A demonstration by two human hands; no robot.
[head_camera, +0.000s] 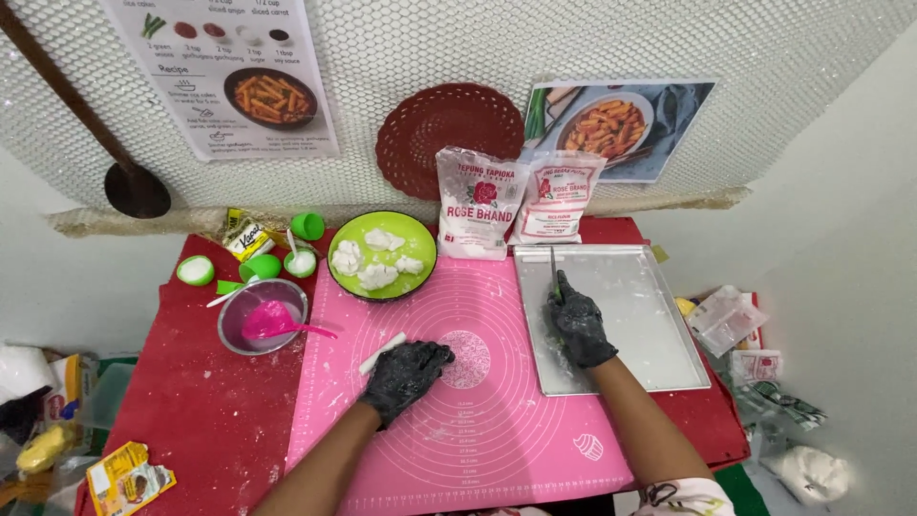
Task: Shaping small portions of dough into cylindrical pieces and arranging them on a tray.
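Note:
Both my hands wear black gloves dusted with white flour. My left hand (403,375) lies palm down on the pink silicone mat (497,430), rolling a white dough stick (382,353) that pokes out from under the fingers. Over the left part of the metal baking tray (659,315), my right hand (578,325) grips a thin knife (553,268) with its blade pointing away from me. A green plate (420,250) with several white dough lumps (374,258) sits at the mat's far left corner.
Two white flour bags (516,203) lean against the back wall. A metal bowl (234,330) holding a pink spatula (277,322), small green cups (196,270) and packets sit on the red cloth at left. Wrappers and bags lie at right, off the table.

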